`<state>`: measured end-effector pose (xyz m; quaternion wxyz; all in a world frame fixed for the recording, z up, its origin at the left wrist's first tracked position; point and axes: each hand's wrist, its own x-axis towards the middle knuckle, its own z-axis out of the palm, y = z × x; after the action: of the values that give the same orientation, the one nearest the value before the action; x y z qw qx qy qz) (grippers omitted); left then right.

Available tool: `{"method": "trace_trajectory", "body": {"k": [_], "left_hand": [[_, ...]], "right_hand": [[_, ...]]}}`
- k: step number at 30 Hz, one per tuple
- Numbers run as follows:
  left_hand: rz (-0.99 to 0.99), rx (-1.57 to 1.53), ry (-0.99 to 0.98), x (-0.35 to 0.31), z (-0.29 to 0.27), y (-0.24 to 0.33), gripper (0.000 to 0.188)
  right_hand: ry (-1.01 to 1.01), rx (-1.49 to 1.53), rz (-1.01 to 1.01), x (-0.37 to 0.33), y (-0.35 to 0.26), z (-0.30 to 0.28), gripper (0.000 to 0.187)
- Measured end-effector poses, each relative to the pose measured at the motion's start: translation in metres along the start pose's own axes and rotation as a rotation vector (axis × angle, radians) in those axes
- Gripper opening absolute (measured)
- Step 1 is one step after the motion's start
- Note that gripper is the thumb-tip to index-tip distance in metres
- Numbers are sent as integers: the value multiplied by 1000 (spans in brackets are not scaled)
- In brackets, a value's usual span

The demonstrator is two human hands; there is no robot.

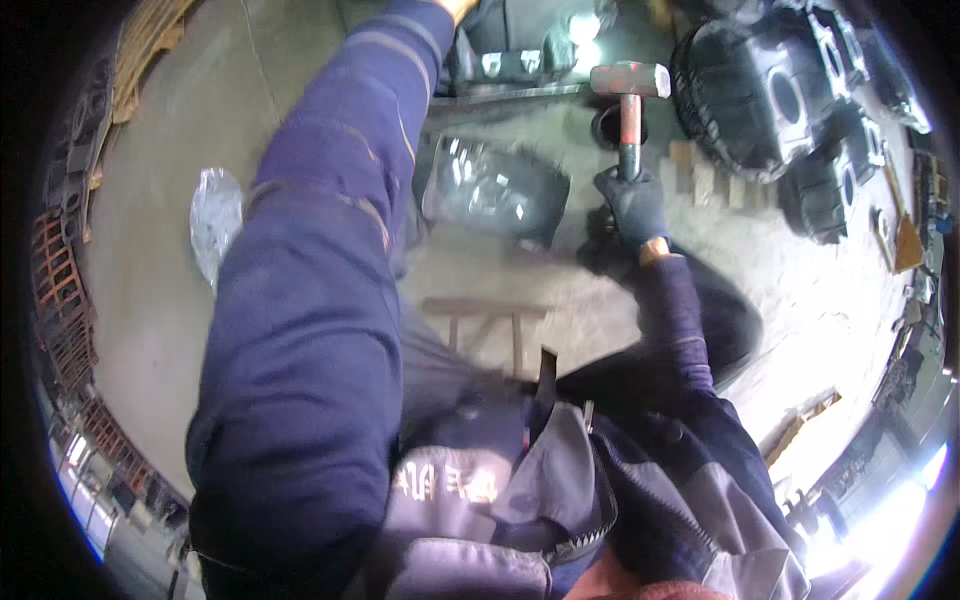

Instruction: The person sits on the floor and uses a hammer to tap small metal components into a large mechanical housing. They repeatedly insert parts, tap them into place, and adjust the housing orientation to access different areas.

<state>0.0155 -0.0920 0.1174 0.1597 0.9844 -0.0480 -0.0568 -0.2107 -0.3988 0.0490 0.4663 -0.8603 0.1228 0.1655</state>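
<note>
My right hand [636,205], in a dark glove, is closed around the lower handle of a club hammer [629,80]. The hammer stands head up, its steel head partly red and its handle red and dark. My left arm [320,230], in a blue sleeve, stretches far forward. Only a sliver of bare wrist shows at the top edge, so the left hand and anything in it are out of the picture. Beyond the hammer and to its left lies a dark metal assembly [500,65] beside a bright light. A dark, shiny plastic-like sheet or bag [495,190] rests between my arms.
Large black moulded housings [750,95] are piled at the far right, near blurred small blocks [705,180]. A clear plastic bag [215,225] lies on the floor at left. Orange racks [60,270] and a wooden pallet [150,45] line the left side. A brownish metal frame [485,310] is by my legs.
</note>
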Motion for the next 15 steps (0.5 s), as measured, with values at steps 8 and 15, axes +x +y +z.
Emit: {"method": "trace_trajectory", "body": {"k": [8,15], "left_hand": [[-117,-10,16,-13,-28,12,42],[-140,58,-33,-7,-28,16,43]], "right_hand": [[-619,675,749,-63,131,143,11],[-24,-309,298,-40,94,132,35]]}}
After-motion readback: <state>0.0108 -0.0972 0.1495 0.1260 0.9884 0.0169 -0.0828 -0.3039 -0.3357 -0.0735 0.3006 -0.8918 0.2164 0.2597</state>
